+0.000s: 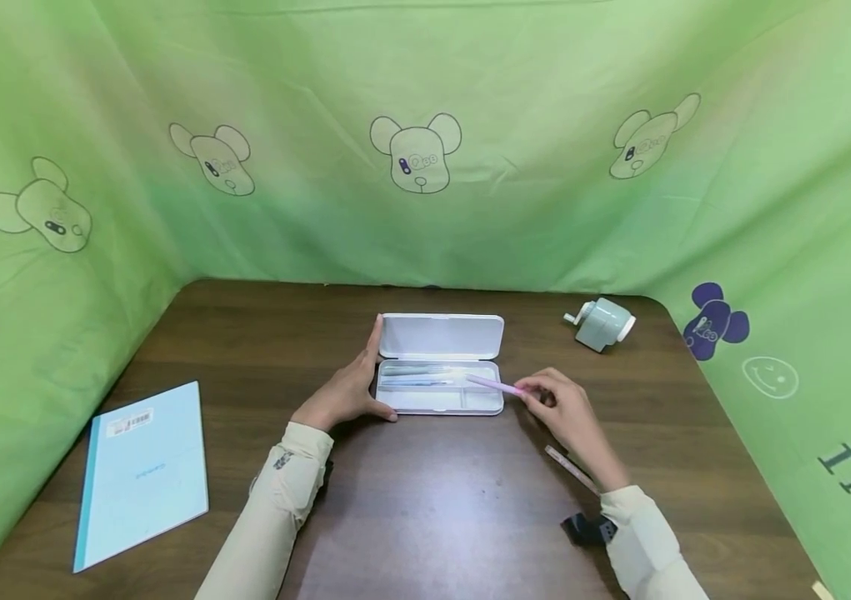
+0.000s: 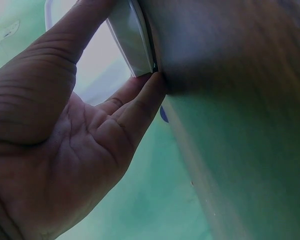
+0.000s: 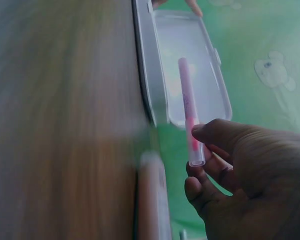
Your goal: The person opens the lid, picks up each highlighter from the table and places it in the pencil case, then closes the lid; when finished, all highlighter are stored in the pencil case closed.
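Note:
A white pencil case lies on the table with its lid raised at the back. Several pale pens are in its long compartment. My left hand holds the case's left end, thumb at the front and fingers behind; in the left wrist view the thumb and fingers span the case's end. With thumb and fingertips my right hand pinches one end of a pink pen. Its other end is over the right part of the case. In the right wrist view the pen shows a clear end.
A slim pinkish object lies by my right forearm, its kind unclear. At the back right stands a grey-green pencil sharpener with a crank. A light blue notebook lies at the left. Green curtains surround the table.

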A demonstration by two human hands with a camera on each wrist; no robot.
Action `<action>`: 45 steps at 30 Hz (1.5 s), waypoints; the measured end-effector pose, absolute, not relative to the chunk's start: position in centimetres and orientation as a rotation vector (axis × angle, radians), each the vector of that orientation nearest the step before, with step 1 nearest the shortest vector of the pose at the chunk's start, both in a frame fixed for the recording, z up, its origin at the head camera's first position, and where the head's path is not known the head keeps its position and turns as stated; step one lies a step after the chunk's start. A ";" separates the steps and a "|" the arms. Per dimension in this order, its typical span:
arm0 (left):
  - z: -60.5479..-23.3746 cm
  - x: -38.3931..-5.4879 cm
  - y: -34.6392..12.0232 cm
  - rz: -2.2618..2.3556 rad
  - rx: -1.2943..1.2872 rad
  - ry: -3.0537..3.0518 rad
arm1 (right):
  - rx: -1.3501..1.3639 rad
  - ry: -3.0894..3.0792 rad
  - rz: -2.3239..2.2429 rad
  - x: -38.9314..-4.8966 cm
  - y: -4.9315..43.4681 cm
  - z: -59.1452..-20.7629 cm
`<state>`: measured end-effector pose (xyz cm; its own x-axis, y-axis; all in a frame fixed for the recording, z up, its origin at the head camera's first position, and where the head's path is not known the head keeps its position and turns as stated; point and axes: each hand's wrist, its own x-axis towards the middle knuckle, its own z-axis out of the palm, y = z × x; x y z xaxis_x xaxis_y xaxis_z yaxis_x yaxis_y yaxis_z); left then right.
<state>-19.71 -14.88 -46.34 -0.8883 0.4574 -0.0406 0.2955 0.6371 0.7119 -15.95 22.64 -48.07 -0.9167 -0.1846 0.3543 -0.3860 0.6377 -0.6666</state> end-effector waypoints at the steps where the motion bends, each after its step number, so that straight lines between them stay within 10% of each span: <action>1: -47.1 -20.1 -15.1 1.093 0.641 2.652 | 0.473 -2.608 1.159 -16.2 22.2 -48.1; 22: -46.0 -19.5 -13.3 1.071 0.620 2.650 | 0.704 -2.665 1.213 -20.2 13.4 -47.8; 34: -52.0 -22.4 -15.1 1.124 0.665 2.692 | 0.683 -2.647 1.133 -19.5 13.9 -47.2; 45: -49.8 -21.6 -15.6 1.090 0.649 2.683 | 0.563 -2.670 1.094 -17.8 18.2 -46.9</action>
